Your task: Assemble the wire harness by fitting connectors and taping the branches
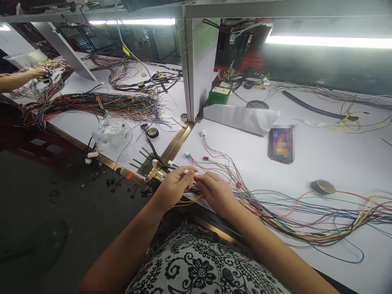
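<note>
Close to the table's front edge, my left hand [173,188] is closed on a wire bundle, with a small white connector [185,172] showing by its thumb. My right hand [218,192] grips the same wire bundle [259,210] just to the right, fingers curled and nearly touching the left ones. From there the many-coloured wires run right across the white table. Loose wire ends with a white plug [203,133], a teal plug [188,155] and red plugs [239,185] lie beyond my hands. White connectors [155,163] sit left of my left hand, near a green pegged fixture [144,164].
A tape roll [323,187] and a pixelated phone-like object [281,143] lie on the right. Black tape [152,132], a clear plastic bag [112,132] and a thick wire bundle [101,104] are at left. A metal post [187,65] stands ahead. Another person's arm [18,80] reaches in far left.
</note>
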Demonstrator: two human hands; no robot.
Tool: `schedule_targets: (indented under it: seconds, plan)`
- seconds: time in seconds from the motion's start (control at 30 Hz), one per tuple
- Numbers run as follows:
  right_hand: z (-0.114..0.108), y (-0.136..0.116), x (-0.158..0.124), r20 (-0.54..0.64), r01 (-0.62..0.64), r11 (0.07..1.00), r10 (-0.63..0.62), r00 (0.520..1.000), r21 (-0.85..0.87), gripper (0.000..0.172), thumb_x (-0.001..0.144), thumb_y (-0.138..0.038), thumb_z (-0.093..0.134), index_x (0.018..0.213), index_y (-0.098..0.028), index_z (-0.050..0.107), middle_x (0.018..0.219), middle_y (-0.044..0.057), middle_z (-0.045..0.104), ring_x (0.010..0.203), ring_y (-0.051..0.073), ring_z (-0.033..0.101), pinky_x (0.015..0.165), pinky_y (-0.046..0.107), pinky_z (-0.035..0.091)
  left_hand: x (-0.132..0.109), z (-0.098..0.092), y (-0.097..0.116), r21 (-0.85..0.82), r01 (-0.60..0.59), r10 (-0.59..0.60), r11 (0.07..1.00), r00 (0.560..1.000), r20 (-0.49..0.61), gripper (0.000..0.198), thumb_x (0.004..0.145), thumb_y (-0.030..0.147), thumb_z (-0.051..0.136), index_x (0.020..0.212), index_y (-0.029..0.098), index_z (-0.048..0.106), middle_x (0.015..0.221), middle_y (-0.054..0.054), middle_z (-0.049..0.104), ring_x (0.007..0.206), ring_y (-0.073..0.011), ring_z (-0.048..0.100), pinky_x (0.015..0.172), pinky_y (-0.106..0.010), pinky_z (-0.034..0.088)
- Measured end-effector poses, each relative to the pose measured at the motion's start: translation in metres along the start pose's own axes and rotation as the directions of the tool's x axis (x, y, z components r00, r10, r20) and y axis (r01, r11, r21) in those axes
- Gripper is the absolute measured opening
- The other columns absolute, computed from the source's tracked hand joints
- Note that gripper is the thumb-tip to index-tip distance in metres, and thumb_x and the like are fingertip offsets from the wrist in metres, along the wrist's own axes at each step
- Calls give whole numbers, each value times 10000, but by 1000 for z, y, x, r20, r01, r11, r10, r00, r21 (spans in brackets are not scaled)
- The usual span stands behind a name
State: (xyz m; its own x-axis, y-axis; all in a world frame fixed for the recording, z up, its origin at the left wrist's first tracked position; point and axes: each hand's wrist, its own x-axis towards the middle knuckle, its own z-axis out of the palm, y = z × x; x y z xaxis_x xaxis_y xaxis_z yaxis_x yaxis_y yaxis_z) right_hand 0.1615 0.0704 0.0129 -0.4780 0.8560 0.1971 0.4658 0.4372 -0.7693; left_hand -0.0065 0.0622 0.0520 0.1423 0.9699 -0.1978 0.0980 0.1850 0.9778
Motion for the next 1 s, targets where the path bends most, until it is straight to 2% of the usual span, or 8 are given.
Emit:
schedule_targets:
  seconds: [0.13,0.3,0.4,0.57,0.63,0.8,0.9,1.0]
  plan:
    - [3,10,-6,-116,12,1000,-12,993,-1,218,936,-270,432,940,-216,643,921,66,608,898,171,554,794,300,463,-1,-3,-18,-172,64,-82,983,991,-103,377,877,468,513,1097,168,578,528,57,368,512,-80,310,494,-192,271]
    - [-2,37,-29,-53,-1,945,-17,998,-328,250,941,-265,419,911,-208,661,865,64,648,823,190,557,777,349,433,-3,-6,-33,-334,103,-152,937,980,-126,356,823,458,598,1010,156,579,622,40,412,484,-56,266,440,-192,218]
    - [-9,52,-46,-47,2,939,-20,999,-343,245,939,-249,411,970,-209,650,941,73,654,868,192,563,799,343,451,-6,-8,-31,-368,86,-135,926,985,-110,319,841,423,586,1022,160,573,650,33,415,497,-57,269,457,-199,232]
    - [-42,73,-59,-234,-190,969,150,961,-160,249,913,-316,466,1111,-210,575,1049,70,634,948,189,580,845,350,478,-9,-11,-27,-379,115,-138,918,990,-34,235,886,368,534,1015,175,566,593,37,399,502,-67,272,471,-204,207]
    - [-59,82,-60,-286,-282,944,226,931,-171,205,899,-323,482,1029,-220,602,984,47,646,884,181,591,801,343,483,-10,-12,-29,-382,103,-126,919,991,-37,243,893,379,523,1005,170,575,592,35,391,512,-68,276,481,-204,211]
    - [-87,98,-62,-312,-330,907,245,918,-260,185,885,-346,493,925,-236,636,939,27,659,880,183,598,810,343,470,-14,-13,-35,-407,120,-154,905,987,-51,298,903,399,502,1051,155,585,643,24,399,527,-60,297,499,-205,234]
    - [-89,96,-69,-247,-358,900,298,922,-250,198,884,-353,489,980,-253,631,954,26,662,836,177,606,740,328,485,-15,-13,-35,-426,147,-185,893,982,-49,250,904,382,502,1015,169,573,637,31,403,500,-51,290,487,-202,227]
    - [-84,84,-77,-94,-260,926,243,965,-275,225,894,-341,477,1054,-254,611,1023,37,654,939,186,596,809,342,483,-15,-13,-38,-434,141,-183,890,982,-56,231,902,402,502,936,178,548,594,45,388,475,-49,261,472,-199,208]
